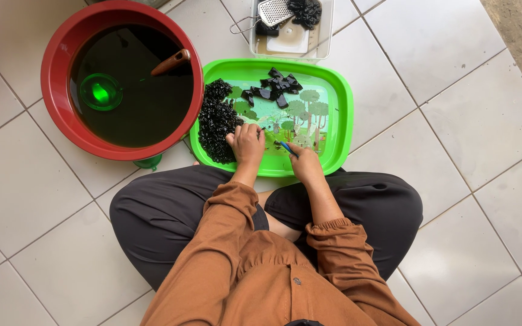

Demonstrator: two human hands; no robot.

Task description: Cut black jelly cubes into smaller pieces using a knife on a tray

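Person: seated cross-legged on a pale tiled floor [472,121], seen from above; brown sleeves and dark trousers fill the lower middle of the head view.
Left hand [246,143]: curled, knuckles up, resting on the near edge of the tray and pressing on dark jelly; just what the fingers pinch cannot be made out.
Right hand [305,163]: closed around a small knife [286,147] with a blue handle, its tip pointing toward the left hand.
Tray [339,102]: one bright green rectangular tray with a printed tree scene, lying on the floor right in front of the knees.
Tray contents: a heap [215,121] of finely cut black jelly bits along its left side, touching the left hand; a looser pile of larger black chunks [273,87] near the far edge, well apart from both hands.
Basin [55,60]: one round red basin to the left of the tray, its rim touching the tray's corner, full of dark liquid.
Basin contents: one green scoop [100,92] sunk under the surface, its brown handle [171,62] poking out at the right.
Tub [327,30]: one clear rectangular tub beyond the tray, holding a metal grater [273,11], more black pieces [305,11] and a white block.
Count: two hands, three containers, two jelly piles on the tray.
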